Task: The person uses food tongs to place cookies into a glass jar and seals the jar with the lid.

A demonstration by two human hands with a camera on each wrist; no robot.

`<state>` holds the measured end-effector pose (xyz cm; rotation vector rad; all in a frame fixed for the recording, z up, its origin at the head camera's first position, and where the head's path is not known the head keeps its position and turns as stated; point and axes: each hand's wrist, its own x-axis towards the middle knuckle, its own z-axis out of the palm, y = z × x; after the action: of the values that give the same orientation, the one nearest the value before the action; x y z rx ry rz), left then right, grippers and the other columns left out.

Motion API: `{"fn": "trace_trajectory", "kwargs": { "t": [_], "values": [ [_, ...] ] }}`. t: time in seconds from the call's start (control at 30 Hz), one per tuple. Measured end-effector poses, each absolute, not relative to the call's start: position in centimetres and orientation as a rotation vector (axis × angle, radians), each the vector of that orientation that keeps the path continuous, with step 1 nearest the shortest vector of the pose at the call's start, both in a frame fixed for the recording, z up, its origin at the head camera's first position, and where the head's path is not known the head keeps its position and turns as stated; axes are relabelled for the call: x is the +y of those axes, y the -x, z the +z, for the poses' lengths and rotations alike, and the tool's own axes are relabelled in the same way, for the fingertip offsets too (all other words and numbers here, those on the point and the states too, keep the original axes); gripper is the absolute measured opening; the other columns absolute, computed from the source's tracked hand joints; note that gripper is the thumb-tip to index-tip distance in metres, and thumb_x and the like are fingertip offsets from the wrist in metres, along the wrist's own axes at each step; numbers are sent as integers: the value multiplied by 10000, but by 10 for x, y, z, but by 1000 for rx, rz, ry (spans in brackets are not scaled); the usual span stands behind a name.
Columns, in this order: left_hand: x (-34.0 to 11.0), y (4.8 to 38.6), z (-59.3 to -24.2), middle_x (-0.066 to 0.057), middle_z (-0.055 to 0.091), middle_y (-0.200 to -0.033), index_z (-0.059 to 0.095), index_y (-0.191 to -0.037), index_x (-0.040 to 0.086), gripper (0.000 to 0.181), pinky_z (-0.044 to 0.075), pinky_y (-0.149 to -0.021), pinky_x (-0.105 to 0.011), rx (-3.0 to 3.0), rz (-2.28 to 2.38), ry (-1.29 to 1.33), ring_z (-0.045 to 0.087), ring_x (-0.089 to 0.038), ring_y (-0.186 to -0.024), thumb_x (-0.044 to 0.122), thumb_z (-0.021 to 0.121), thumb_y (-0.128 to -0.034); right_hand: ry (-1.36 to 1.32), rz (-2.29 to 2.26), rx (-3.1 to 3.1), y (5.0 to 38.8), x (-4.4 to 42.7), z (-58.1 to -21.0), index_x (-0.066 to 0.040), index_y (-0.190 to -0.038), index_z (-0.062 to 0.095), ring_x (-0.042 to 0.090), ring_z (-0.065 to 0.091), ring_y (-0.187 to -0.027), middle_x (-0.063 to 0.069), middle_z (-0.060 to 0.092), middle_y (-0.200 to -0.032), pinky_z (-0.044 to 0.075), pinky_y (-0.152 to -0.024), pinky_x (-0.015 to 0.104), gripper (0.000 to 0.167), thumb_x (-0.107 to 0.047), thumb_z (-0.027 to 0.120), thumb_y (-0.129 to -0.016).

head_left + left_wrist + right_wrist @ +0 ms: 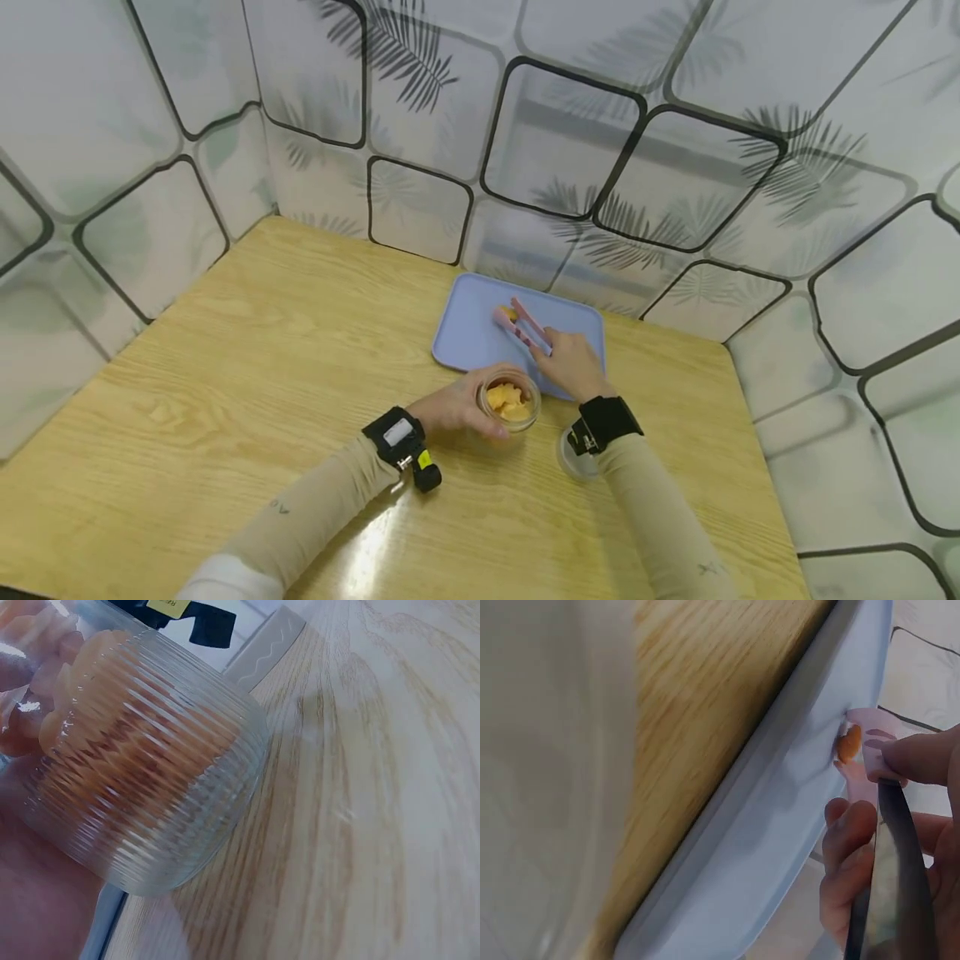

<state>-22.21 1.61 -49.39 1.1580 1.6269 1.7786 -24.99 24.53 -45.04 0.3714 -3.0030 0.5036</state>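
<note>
My left hand (450,407) grips a ribbed glass jar (172,787), tilted above the table. Orange, fruit-like pieces (508,402) lie inside the jar, whose mouth is uncovered. Over the blue tray (472,337), my right hand (576,365) holds pink tongs (529,317) by their handles. One small orange piece (848,744) sits between the tong tips, low over the tray; whether it touches the tray's surface I cannot tell.
A whitish, see-through round lid or dish (573,460) lies on the wooden table (300,333), partly under my right wrist. Patterned curtain walls (420,208) close off the table's back and sides, with the tray near the back one.
</note>
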Motion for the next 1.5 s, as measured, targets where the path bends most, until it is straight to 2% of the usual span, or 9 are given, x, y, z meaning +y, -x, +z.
{"fn": "trace_trajectory", "kwargs": {
  "t": [0.3, 0.5, 0.6, 0.7, 0.9, 1.07, 1.17, 1.33, 1.5],
  "values": [
    [21, 224, -494, -55, 559, -1406, 571, -1357, 80, 689, 308, -1206, -370, 1618, 1764, -1198, 486, -185, -1326, 210, 860, -746, -414, 568, -2973, 243, 251, -445, -32, -855, 592, 195, 420, -558, 69, 466, -635, 288, -531, 282, 203, -154, 598, -1017],
    [23, 224, -496, -65, 576, -1383, 541, -1385, 83, 748, 335, -1187, -376, 1621, 1770, -1204, 511, -195, -1291, 272, 877, -744, -439, 853, -2924, 207, 267, -423, -37, -946, 670, 129, 374, -548, 24, 436, -649, 281, -531, 251, 179, -161, 584, -1042],
    [24, 222, -497, -43, 580, -1386, 550, -1380, 96, 758, 310, -1202, -379, 1649, 1764, -1209, 496, -178, -1311, 310, 885, -734, -440, 898, -2895, 173, 275, -408, 12, -1129, 726, 81, 353, -523, 0, 507, -638, 280, -513, 238, 237, -171, 611, -1032],
    [24, 219, -498, -40, 576, -1388, 561, -1365, 105, 723, 300, -1207, -384, 1635, 1771, -1212, 483, -179, -1325, 291, 889, -748, -476, 954, -2846, 136, 282, -395, 49, -1301, 661, 14, 323, -478, -44, 537, -603, 287, -455, 210, 346, -136, 638, -1009],
    [17, 217, -497, -49, 563, -1417, 477, -1445, 141, 793, 383, -1160, -352, 1584, 1779, -1105, 517, -174, -1291, 148, 875, -759, -617, 992, -2801, 87, 282, -382, 44, -1315, 645, -74, 252, -454, -184, 374, -557, 254, -407, 142, 355, -92, 657, -988],
    [17, 217, -496, -39, 598, -1323, 474, -1417, 137, 756, 455, -1057, -309, 1544, 1793, -1076, 549, -162, -1189, 116, 867, -772, -675, 975, -2829, 75, 278, -381, 12, -1359, 624, -118, 221, -449, -200, 347, -561, 250, -401, 124, 380, -119, 645, -1003],
    [18, 217, -497, -36, 601, -1299, 469, -1442, 144, 762, 482, -994, -284, 1489, 1812, -1090, 549, -159, -1144, 108, 865, -792, -695, 943, -2831, 71, 276, -379, 20, -1359, 622, -126, 206, -455, -176, 411, -586, 259, -399, 127, 390, -112, 657, -994],
    [16, 216, -498, -46, 544, -1434, 464, -1485, 127, 789, 433, -1076, -318, 1490, 1812, -1106, 516, -170, -1242, 142, 866, -806, -739, 845, -2813, 68, 273, -375, 23, -1345, 637, -104, 282, -469, -143, 585, -727, 315, -406, 133, 409, -87, 703, -956],
    [14, 218, -495, -41, 549, -1438, 483, -1462, 149, 823, 351, -1172, -345, 1590, 1799, -1089, 473, -168, -1342, 168, 891, -748, -731, 794, -2781, 69, 273, -372, 20, -1351, 632, -100, 406, -516, -123, 617, -762, 379, -447, 118, 443, -58, 730, -927]
  ]
}}
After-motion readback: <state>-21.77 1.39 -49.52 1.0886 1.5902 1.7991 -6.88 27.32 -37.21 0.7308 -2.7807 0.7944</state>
